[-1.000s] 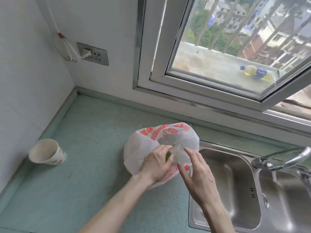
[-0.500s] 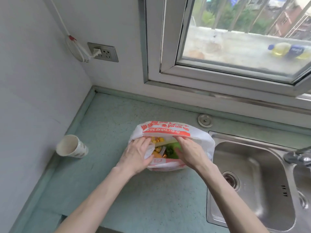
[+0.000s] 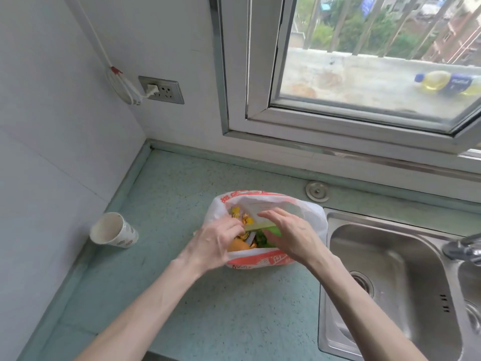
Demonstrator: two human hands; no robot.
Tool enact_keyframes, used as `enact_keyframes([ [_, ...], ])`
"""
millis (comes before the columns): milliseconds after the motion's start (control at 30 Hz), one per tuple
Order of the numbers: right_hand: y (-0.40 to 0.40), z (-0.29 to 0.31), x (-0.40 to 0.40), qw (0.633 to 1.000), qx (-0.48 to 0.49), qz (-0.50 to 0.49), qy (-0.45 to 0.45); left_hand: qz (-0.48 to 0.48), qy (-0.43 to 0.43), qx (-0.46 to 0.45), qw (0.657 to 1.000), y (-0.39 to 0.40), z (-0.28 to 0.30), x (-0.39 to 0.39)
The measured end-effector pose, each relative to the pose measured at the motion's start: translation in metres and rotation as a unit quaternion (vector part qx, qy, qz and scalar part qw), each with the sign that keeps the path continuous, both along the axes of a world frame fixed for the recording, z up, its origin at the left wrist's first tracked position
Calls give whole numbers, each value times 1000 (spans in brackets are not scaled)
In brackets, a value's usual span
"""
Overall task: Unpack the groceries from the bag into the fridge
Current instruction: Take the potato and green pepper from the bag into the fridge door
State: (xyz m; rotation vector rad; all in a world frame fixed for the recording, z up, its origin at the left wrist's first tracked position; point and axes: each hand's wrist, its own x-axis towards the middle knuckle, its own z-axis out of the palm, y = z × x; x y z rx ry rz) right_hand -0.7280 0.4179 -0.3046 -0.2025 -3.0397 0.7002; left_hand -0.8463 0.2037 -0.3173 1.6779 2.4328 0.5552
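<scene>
— Pale green table (image 3: 166, 194) in a kitchen corner, white walls, and 1 window (image 3: 364, 74) behind it. How many things do you count on it?

— I count 1 plastic bag (image 3: 309, 217), white with red print, standing just beside the steel sink (image 3: 390, 256). Also 1 paper cup (image 3: 114, 231), lying on its side near the left wall, well apart from the bag.

— And the 2 hands?

— Both are at the open mouth of the bag. The left hand (image 3: 216, 243) reaches into the left side, with its fingers curled among the groceries; what exactly it grips I cannot tell. The right hand (image 3: 289, 234) is spread over the right side, fingers relaxed and a little bent, resting on a pale green package (image 3: 260, 225).

— What is inside the bag?

— Some yellow wrapped pieces (image 3: 242, 216), 1 orange thing (image 3: 238, 246) and some green leaves (image 3: 261, 239). The number of yellow pieces is too blurred to count.

— Anything else?

— 1 wall socket (image 3: 161, 89) with 1 white plug in it, 1 round metal cap (image 3: 317, 191) behind the bag, and 1 yellow bottle (image 3: 447, 83) lying outside the window.
</scene>
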Motion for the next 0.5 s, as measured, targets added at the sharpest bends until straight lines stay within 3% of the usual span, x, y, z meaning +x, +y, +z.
enact_keyframes([
  [133, 15, -3, 4, 992, 55, 39, 110, 11, 10, -71, 997, 12, 9, 1],
  [233, 32, -4, 1, 990, 90, 35, 104, 70, 8, -107, 992, 6, 6, -8],
  [400, 53, -2, -1, 996, 21, -64, 53, 131, 8, -37, 991, -33, 6, -24],
  [500, 49, 6, -1, 996, 10, -62, 59, 151, 31, 19, 988, -48, 8, -28],
])
